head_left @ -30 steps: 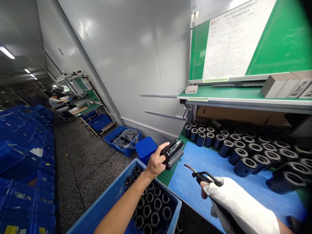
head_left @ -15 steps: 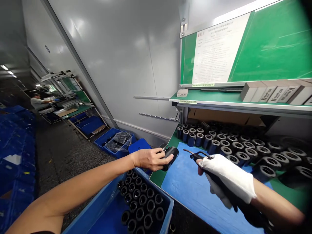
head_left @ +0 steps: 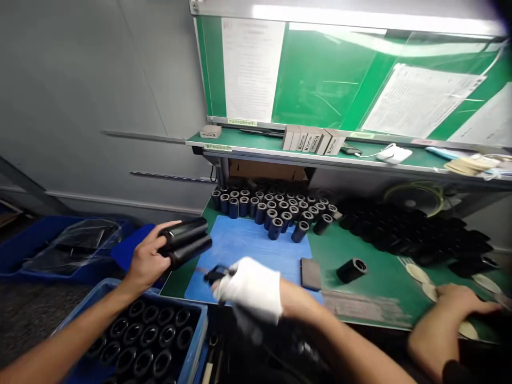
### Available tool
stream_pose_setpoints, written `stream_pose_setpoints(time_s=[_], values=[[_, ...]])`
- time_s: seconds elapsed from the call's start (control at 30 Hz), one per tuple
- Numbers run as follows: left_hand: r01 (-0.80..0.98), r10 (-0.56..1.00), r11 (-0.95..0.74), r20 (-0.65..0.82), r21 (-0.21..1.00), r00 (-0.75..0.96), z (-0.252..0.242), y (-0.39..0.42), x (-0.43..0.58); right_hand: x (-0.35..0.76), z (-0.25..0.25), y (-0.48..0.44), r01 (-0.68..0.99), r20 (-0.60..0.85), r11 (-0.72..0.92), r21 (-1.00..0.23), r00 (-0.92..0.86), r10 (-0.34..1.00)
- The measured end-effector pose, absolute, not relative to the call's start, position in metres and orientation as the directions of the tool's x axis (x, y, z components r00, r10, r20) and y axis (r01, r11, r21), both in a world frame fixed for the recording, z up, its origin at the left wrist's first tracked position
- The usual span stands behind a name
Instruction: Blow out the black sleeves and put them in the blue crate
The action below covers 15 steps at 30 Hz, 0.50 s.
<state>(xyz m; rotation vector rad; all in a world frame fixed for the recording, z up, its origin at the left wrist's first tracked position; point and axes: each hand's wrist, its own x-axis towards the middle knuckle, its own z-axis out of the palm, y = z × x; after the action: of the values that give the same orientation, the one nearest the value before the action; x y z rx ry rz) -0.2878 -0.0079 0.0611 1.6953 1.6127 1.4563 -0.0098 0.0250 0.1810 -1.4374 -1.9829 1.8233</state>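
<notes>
Two black cylinders [head_left: 184, 242] are clenched in the left hand [head_left: 148, 261] at lower left; the white-gloved right hand [head_left: 250, 288], lower centre, grasps one black blow gun [head_left: 216, 274] above the blue mat [head_left: 248, 240].

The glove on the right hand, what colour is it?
The glove is white, and it shows best in the head view.

Head view down onto workbench [head_left: 384, 277]
</notes>
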Motion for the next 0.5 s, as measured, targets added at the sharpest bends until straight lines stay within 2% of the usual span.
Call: stream_pose_setpoints(time_s=[0.03, 0.07, 0.1, 0.13, 0.2, 0.33, 0.43, 0.5], values=[[0.313, 0.862, -0.197, 0.317, 0.929, -0.397, 0.051, -0.009, -0.275, -0.007, 0.172, 0.021, 0.56, -0.506, -0.158, -0.813, -0.545, 0.668], [0.106, 0.824, -0.167, 0.197, 0.98, -0.531, 0.042, -0.011, -0.262, -0.005, 0.165, 0.018, 0.57, -0.524, -0.179, -0.802, -0.528, 0.668], [-0.1, 0.795, -0.167, 0.075, 0.981, -0.602, 0.034, -0.014, -0.25, -0.002, 0.16, 0.014, 0.58, -0.544, -0.2, -0.79, -0.512, 0.664], [-0.274, 0.773, -0.187, -0.031, 0.943, -0.633, 0.028, -0.016, -0.24, 0.0, 0.155, 0.011, 0.591, -0.562, -0.214, -0.778, -0.502, 0.658], [-0.513, 0.739, -0.243, -0.185, 0.823, -0.648, 0.016, -0.021, -0.227, 0.003, 0.15, 0.006, 0.62, -0.607, -0.234, -0.749, -0.498, 0.619], [-0.733, 0.738, -0.309, -0.334, 0.606, -0.587, 0.0, -0.036, -0.224, 0.001, 0.145, 0.001, 0.626, -0.68, -0.347, -0.698, -0.426, 0.597], [-0.791, 0.731, -0.341, -0.385, 0.509, -0.563, -0.004, -0.052, -0.223, -0.005, 0.137, -0.003, 0.618, -0.644, -0.275, -0.737, -0.519, 0.562], [-0.793, 0.722, -0.364, -0.39, 0.488, -0.571, -0.004, -0.064, -0.224, -0.006, 0.132, -0.004, 0.645, -0.654, -0.248, -0.723, -0.521, 0.549]])
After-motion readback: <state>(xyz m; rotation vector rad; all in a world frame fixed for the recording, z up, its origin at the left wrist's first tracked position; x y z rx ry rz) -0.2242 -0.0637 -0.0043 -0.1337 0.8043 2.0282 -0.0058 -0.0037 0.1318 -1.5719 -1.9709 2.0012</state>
